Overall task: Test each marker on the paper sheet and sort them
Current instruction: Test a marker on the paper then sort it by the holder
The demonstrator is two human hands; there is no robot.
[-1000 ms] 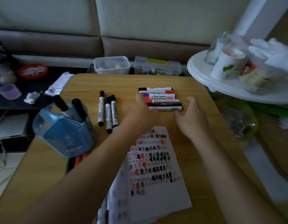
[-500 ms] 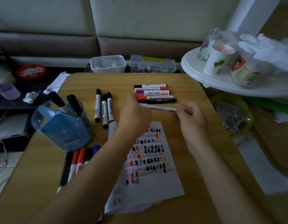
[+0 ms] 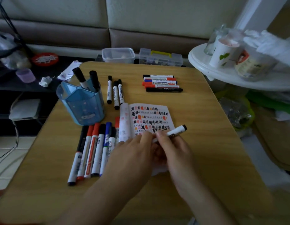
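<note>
Pinching marker (image 3: 173, 132), right hand (image 3: 176, 149), left hand (image 3: 134, 153) seemingly

Pen holder (image 3: 80, 104) left of paper sheet (image 3: 150, 117); marker row (image 3: 93, 151) before holder.

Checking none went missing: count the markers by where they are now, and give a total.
Blue holder: 2
Trio beside it: 3
Far stack: 5
Row left of the paper sheet: 7, one partly under it
Marker in the right hand: 1
Total: 18
</note>
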